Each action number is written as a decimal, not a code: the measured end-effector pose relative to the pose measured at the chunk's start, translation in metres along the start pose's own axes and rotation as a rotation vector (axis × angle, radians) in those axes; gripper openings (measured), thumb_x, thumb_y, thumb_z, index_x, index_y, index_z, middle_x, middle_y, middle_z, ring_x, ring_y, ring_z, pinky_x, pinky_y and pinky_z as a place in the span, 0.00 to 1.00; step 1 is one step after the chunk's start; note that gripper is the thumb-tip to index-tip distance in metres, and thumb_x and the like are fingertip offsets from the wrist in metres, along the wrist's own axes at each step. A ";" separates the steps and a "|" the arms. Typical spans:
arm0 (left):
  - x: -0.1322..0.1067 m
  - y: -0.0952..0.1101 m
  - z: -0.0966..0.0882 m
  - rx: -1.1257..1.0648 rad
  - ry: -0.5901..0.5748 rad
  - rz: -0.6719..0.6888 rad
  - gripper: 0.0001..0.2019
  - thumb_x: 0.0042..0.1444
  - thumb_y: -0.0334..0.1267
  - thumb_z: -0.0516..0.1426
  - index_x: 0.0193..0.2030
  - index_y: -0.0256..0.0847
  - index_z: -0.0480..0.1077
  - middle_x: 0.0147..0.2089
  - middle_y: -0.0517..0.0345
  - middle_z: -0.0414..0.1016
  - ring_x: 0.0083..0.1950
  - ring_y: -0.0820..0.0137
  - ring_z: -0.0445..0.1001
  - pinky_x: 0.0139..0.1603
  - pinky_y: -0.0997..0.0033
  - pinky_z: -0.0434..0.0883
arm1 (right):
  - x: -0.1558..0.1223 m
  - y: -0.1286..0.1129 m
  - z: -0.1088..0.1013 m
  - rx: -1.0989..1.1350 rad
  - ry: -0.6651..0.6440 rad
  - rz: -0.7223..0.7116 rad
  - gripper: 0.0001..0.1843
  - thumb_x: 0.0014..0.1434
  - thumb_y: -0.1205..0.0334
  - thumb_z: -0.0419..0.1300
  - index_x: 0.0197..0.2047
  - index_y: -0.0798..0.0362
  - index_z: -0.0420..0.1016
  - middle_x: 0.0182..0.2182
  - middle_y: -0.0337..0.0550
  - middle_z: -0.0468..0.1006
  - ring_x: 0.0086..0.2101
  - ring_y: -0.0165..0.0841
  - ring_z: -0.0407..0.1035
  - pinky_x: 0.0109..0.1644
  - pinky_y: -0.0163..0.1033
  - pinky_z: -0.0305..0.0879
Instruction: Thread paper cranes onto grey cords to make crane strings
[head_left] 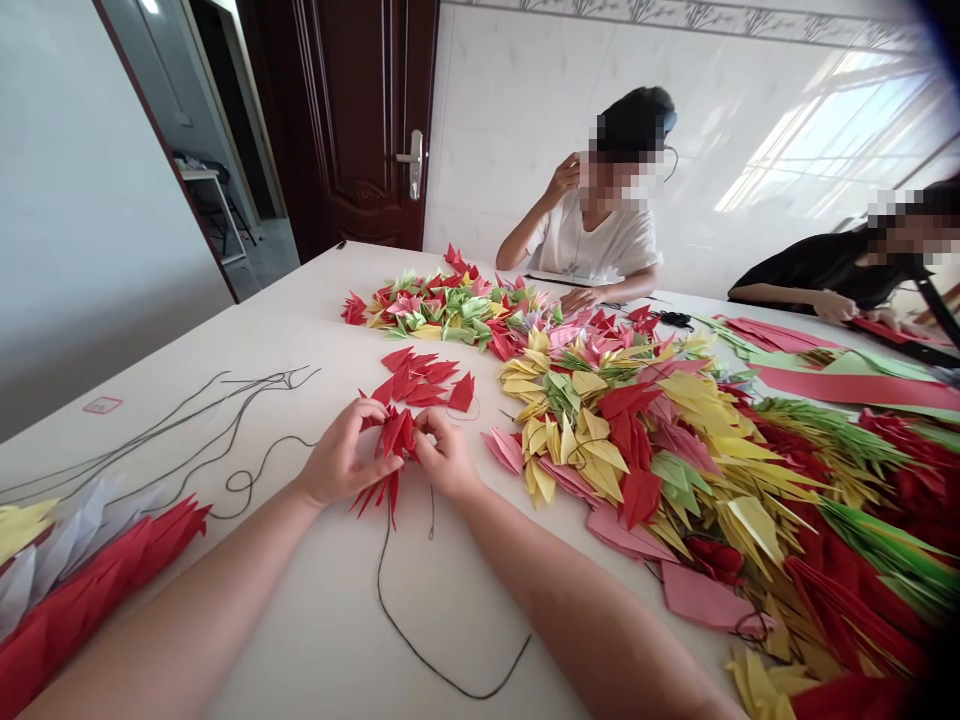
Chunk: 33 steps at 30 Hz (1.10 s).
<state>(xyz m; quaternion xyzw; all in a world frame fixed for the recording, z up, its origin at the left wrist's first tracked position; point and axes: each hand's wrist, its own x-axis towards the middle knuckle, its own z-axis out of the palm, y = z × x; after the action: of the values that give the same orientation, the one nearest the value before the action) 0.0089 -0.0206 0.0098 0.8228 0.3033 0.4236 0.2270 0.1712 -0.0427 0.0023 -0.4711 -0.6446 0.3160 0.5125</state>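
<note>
Nothing legible, red-edged label (102,405) (too small)

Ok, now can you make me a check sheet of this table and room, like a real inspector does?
Surface: long white table, covered in paper in many spots.
Job's things: red folded paper pieces between the hands; more red paper pieces just beyond them.
Clutter: big pile of yellow, red, green and pink folded paper; long row of stacked red paper pieces at the near left.
Hands: left hand and right hand both pinch the red pieces.
Cables: dark thread loops over the table by the hands.
Surroundings: person in white shirt, person in black shirt, dark wooden door, white tiled wall.
</note>
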 end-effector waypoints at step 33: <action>0.005 -0.007 -0.002 -0.426 0.017 -0.434 0.15 0.51 0.49 0.55 0.24 0.39 0.64 0.25 0.63 0.62 0.28 0.75 0.62 0.30 0.75 0.62 | 0.002 -0.005 0.005 0.504 -0.018 0.248 0.11 0.46 0.56 0.60 0.24 0.53 0.63 0.21 0.33 0.64 0.22 0.24 0.58 0.27 0.32 0.56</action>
<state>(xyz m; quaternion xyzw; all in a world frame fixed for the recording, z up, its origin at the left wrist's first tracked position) 0.0077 -0.0115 0.0090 0.6692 0.3780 0.4262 0.4771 0.1653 -0.0423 0.0061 -0.4013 -0.4875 0.5311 0.5651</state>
